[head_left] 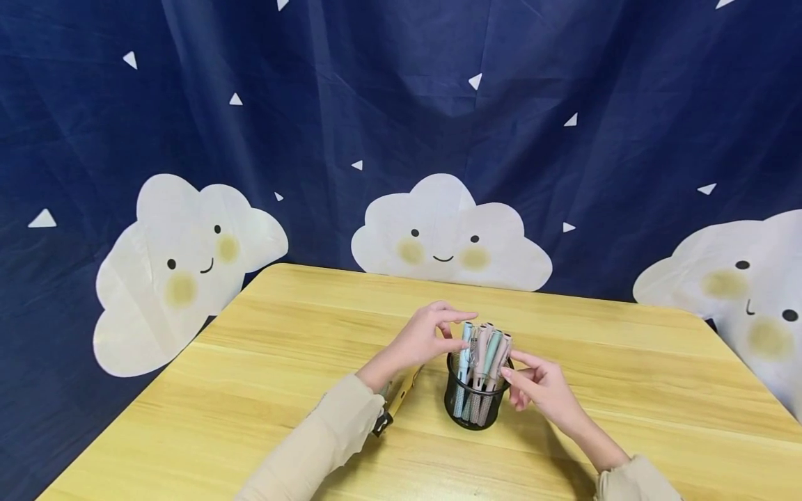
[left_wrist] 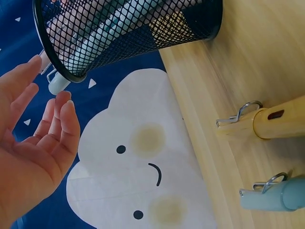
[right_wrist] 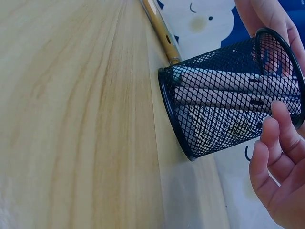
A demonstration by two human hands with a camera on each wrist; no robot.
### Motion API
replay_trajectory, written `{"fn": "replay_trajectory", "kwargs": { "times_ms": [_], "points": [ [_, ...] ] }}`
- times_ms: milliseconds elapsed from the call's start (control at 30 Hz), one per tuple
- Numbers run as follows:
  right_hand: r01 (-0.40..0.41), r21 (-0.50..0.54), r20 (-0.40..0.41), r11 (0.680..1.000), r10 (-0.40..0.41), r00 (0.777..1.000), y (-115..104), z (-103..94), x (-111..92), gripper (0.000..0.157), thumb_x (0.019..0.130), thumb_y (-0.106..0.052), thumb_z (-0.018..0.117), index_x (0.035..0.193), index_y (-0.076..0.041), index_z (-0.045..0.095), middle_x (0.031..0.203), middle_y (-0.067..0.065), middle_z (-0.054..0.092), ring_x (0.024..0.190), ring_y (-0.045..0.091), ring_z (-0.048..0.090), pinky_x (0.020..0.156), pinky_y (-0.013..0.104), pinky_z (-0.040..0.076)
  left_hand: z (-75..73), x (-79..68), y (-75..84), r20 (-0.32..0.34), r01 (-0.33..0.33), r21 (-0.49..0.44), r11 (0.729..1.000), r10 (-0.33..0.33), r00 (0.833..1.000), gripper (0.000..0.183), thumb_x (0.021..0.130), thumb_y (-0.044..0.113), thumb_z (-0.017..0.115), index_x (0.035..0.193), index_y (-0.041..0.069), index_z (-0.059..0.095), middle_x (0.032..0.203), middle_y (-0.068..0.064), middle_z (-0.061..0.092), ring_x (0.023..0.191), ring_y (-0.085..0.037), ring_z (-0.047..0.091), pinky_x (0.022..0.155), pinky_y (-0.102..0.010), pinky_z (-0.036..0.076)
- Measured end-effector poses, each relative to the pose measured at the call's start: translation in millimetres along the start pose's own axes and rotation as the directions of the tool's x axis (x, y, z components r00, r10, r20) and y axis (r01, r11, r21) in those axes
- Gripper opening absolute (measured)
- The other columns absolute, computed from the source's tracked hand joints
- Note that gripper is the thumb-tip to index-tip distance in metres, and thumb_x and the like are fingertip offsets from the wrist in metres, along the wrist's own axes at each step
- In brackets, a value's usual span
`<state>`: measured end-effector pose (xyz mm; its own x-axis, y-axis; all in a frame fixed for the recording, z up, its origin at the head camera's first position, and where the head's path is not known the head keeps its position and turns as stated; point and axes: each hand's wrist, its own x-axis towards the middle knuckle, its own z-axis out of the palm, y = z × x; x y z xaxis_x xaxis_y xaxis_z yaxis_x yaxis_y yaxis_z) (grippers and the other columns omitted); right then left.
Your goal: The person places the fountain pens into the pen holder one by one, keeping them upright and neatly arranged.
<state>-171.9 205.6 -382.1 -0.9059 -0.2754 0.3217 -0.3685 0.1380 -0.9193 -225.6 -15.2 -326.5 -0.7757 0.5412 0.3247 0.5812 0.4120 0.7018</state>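
A black mesh pen holder [head_left: 450, 398] stands upright on the table, with several capped pens in it: a light blue pen [head_left: 464, 362], a green pen [head_left: 491, 353] and pinkish ones [head_left: 482, 351]. My left hand [head_left: 427, 336] is at the left of the pen tops, thumb and forefinger spread apart beside the light blue cap. My right hand [head_left: 544, 386] lies along the holder's right side, thumb and forefinger by the rim and the rightmost pen. In the right wrist view, fingertips [right_wrist: 268, 125] of that hand are at the mesh wall; its thumb is hidden there.
Left of the holder, a yellow pen [left_wrist: 286, 117] and a light blue pen [left_wrist: 269, 199] lie on the wooden table [head_left: 301, 327], partly behind my left sleeve in the head view. A dark blue curtain [head_left: 401, 83] with printed clouds hangs behind the table's far edge.
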Motion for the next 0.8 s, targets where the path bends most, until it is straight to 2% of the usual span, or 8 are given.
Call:
{"fn": "replay_trajectory", "kwargs": {
  "times_ms": [133,400,800],
  "points": [
    [0.018,0.013,0.001,1.000,-0.018,1.000,-0.2,0.4,0.4,0.042,0.086,0.006,0.051,0.120,0.025,0.034,0.052,0.006,0.056,0.041,0.010,0.051,0.039,0.028,0.047,-1.6,-1.2,-0.1,-0.016,-0.003,-0.015,1.000,0.003,1.000,0.045,0.077,0.013,0.071,0.120,0.014,0.058,0.107,-0.007,0.053,0.073,-0.006,0.054,0.059,-0.019,0.047],
    [0.017,0.024,0.008,1.000,-0.018,1.000,-0.1,0.2,0.7,0.043,0.086,0.006,0.051,0.121,0.024,0.033,0.053,0.007,0.056,0.042,0.011,0.051,0.040,0.028,0.047,-6.2,-4.1,-8.1,-0.053,-0.037,0.001,0.999,0.037,0.998,0.037,0.078,0.011,0.069,0.114,0.005,0.061,0.104,-0.011,0.056,0.071,-0.009,0.054,0.061,-0.019,0.047],
    [-0.011,0.029,0.009,1.000,0.011,1.000,0.0,-0.4,-0.3,0.044,0.087,0.004,0.052,0.122,0.022,0.033,0.053,0.008,0.057,0.043,0.011,0.051,0.041,0.029,0.048,-13.3,-13.3,-25.2,-0.070,0.029,0.025,0.999,-0.027,0.997,0.028,0.080,0.011,0.067,0.107,0.003,0.062,0.091,-0.006,0.058,0.069,-0.012,0.052,0.058,-0.021,0.045]
  ]
}}
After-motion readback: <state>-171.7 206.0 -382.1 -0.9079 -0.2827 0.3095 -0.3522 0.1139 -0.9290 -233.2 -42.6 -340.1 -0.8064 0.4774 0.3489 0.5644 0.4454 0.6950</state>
